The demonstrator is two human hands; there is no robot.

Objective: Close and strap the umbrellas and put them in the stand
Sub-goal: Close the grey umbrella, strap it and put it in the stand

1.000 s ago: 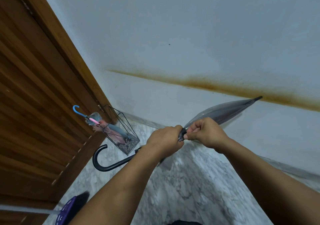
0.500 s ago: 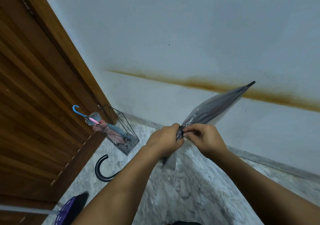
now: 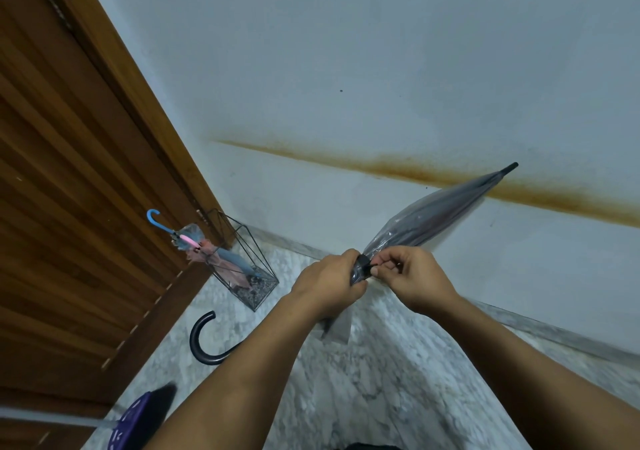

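Note:
A folded clear grey umbrella points up and to the right, its black tip near the rust stain on the wall. My left hand is wrapped around the folded canopy near its lower end. My right hand pinches the black strap on the canopy, right next to my left hand. The black hooked handle sticks out to the left below my left forearm. A wire umbrella stand sits on the floor by the door and holds a blue-handled umbrella and a pink one.
A brown louvred wooden door fills the left side. A purple object and a pale rod lie at the bottom left. The floor is grey marble; the pale wall with a skirting strip runs behind.
The umbrella's tip has swung upward over the last second, and the hooked handle has dropped lower. My right hand has shifted from gripping the canopy to pinching the strap.

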